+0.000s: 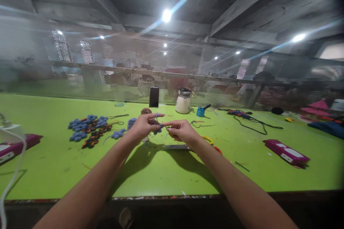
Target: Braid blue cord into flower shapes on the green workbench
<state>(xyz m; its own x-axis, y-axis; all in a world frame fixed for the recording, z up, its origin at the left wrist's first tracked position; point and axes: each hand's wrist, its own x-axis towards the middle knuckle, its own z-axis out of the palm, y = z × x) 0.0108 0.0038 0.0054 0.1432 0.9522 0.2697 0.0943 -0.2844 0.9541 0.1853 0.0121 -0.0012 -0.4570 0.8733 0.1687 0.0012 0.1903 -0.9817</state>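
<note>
My left hand (147, 125) pinches a small blue crochet flower (157, 131), with blue yarn (157, 116) running up over its raised index finger. Closed around a thin crochet hook (168, 127), my right hand (180, 129) meets the left at the flower; most of the hook is hidden by the fingers. Under my right wrist lie scissors (176, 147), their yellow and red handles partly covered. Just behind my left hand are a blue yarn ball (131, 123) and a multicoloured yarn ball (146, 111). A finished-looking blue flower (117, 134) rests left of that hand.
Blue flowers (77, 124) and dark orange-black flowers (94, 139) lie in a pile at left. Behind stand a phone (154, 97), a cream jug (183, 102) and a blue pot (200, 111). Purple power strips (286, 152) flank the green table (166, 182); a mesh screen (123, 75) rises behind.
</note>
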